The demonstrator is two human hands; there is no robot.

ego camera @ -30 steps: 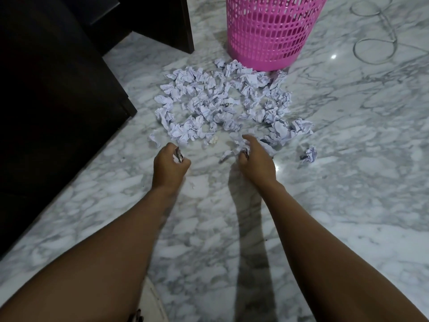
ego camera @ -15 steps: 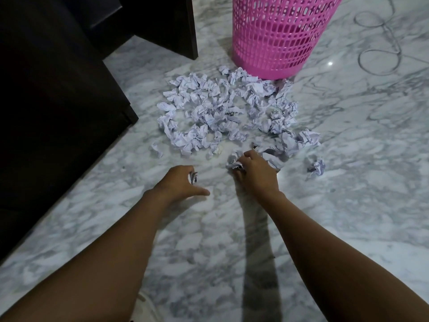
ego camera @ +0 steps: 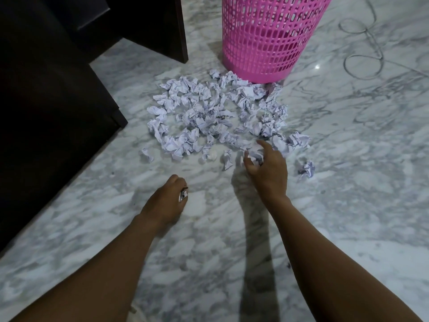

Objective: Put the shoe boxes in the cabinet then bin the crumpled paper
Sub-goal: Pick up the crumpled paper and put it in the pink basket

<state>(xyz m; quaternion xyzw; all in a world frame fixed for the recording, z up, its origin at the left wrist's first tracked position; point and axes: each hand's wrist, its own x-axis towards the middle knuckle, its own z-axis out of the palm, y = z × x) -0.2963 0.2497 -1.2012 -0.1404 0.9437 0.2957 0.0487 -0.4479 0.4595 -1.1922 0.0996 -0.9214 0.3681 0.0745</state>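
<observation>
Now | left hand (ego camera: 167, 201) clenches scrap (ego camera: 183, 195) | right hand (ego camera: 267, 173) grasps ball (ego camera: 254, 156) at pile (ego camera: 209, 117) edge

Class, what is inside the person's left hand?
A scrap of crumpled paper shows at the edge of the left hand, gripped by its curled fingers. The hand covers the rest, so how much it holds is unseen.

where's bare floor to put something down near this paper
Bare marble floor lies between the left hand and right hand, and right of the crumpled paper towards the cable. Crowded from the right hand up to the pink bin.
</observation>
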